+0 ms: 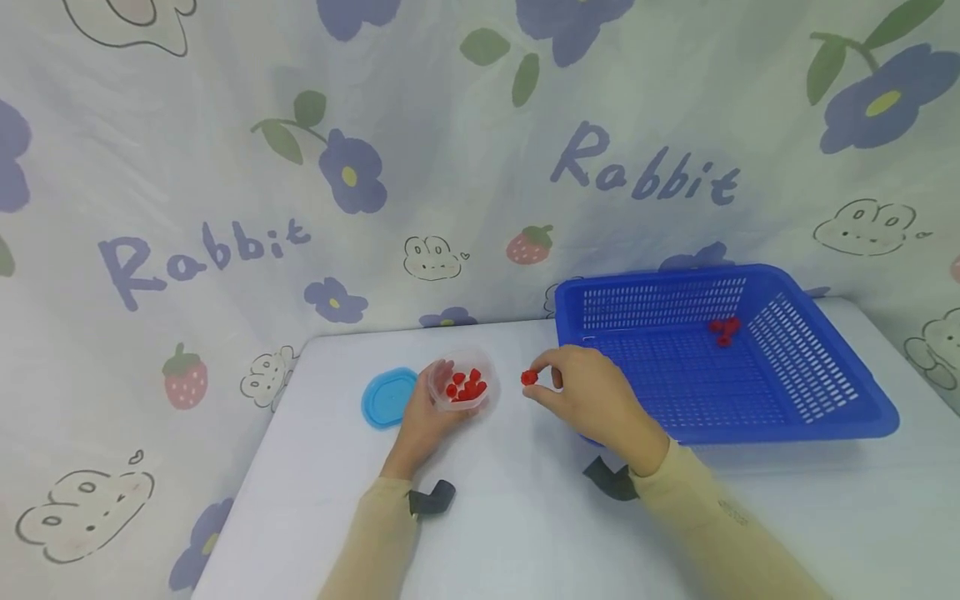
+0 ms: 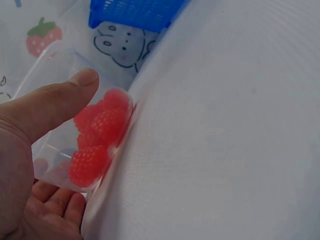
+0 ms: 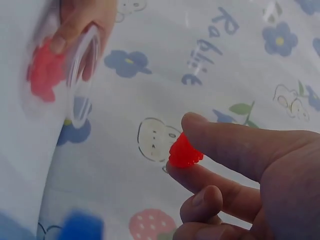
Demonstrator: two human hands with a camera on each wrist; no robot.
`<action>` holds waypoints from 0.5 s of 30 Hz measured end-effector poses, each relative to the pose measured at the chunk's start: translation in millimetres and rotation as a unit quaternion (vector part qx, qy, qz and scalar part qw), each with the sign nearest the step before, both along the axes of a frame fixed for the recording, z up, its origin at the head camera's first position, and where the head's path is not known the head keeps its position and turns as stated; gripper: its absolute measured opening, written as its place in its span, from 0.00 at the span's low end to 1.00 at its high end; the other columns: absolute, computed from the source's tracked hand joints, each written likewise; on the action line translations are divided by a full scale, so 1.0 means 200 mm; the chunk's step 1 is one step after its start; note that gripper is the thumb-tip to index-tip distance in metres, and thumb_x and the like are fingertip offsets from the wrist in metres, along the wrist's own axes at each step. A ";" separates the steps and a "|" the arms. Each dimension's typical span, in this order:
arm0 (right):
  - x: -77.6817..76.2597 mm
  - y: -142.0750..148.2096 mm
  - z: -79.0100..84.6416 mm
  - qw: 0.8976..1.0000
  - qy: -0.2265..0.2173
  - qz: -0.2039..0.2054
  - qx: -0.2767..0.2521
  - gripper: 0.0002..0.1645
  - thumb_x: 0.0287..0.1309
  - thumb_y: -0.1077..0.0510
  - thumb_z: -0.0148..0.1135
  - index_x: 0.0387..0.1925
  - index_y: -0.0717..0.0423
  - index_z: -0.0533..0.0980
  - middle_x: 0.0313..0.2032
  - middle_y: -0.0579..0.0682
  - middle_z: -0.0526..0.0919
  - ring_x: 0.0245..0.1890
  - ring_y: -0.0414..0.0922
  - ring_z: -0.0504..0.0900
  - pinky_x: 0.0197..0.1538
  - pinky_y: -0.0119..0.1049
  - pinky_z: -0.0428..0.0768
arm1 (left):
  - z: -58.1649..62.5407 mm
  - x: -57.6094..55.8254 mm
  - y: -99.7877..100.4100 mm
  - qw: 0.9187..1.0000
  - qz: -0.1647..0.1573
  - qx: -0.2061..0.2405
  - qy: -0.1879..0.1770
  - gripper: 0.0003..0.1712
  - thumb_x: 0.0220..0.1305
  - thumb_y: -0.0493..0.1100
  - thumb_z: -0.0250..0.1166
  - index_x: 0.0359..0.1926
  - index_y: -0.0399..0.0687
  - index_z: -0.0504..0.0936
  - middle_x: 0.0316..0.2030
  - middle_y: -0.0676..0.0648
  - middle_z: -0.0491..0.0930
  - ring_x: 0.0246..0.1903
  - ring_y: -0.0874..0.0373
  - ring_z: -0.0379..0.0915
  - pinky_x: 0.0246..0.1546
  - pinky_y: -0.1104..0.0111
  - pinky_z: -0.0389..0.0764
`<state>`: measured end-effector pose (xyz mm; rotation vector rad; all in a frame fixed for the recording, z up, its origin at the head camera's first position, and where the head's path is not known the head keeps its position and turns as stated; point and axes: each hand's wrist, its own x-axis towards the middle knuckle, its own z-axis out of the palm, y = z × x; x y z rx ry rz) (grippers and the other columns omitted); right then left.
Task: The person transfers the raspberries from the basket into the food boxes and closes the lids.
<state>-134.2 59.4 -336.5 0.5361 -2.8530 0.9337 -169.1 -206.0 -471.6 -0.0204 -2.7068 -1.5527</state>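
White table [image 1: 510, 525] — red berry [image 1: 529, 377] in right hand [image 1: 596, 393] — pinched at fingertips [image 3: 194, 121]

Wears a long, light tan left sleeve [image 1: 375, 542] and a right sleeve [image 1: 708, 521] to match, with a bare left hand [image 1: 425, 414] and a bare right hand [image 1: 598, 393] past the far ends. Has a dark, bent left strap [image 1: 433, 499] and right strap [image 1: 612, 480] near the cuffs [image 1: 394, 487], plus tiny, faint marks [image 1: 732, 512] on the right sleeve.

Reaches in from the near side with both forearms [image 1: 375, 542]; grips with the left hand [image 1: 426, 410], thumb [image 2: 57, 102] outstretched; pinches with the right hand [image 1: 596, 396], lower fingers [image 3: 202, 204] curled.
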 end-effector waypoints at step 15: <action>-0.05 -0.24 -0.10 0.999 -0.026 0.010 -0.030 0.16 0.50 0.46 0.67 0.41 0.45 0.81 0.18 0.43 0.70 0.21 0.40 0.68 0.20 0.30 0.65 | 0.01 -0.01 0.01 1.000 0.000 0.005 0.010 0.56 0.37 0.63 0.74 0.67 0.64 0.55 0.62 0.63 0.64 0.63 0.61 0.56 0.59 0.54 0.66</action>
